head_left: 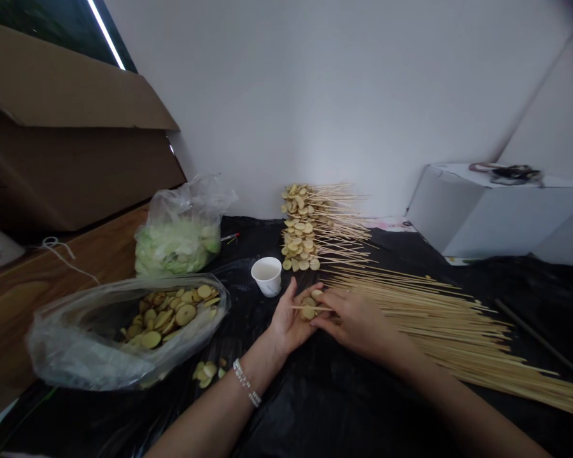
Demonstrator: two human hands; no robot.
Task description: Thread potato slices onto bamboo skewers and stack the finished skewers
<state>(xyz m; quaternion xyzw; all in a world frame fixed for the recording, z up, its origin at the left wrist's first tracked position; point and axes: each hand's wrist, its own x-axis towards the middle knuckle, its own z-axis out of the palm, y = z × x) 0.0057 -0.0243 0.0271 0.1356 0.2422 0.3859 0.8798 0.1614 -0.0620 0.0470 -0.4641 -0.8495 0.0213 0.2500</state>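
Bamboo skewer [298,307] — left hand [289,321] and right hand [356,324] grip it, paper cup [266,276] just beyond.

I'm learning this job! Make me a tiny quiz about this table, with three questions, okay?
1. True or false: the left hand wears a beaded bracelet at its wrist.

2. What stands just beyond the left hand?
A) a white paper cup
B) a cardboard box
C) a glass bottle

3. Fill the gap: the round yellow slices between the left hand and the right hand are on a thin wooden ____.

Key:
1. True
2. A
3. skewer
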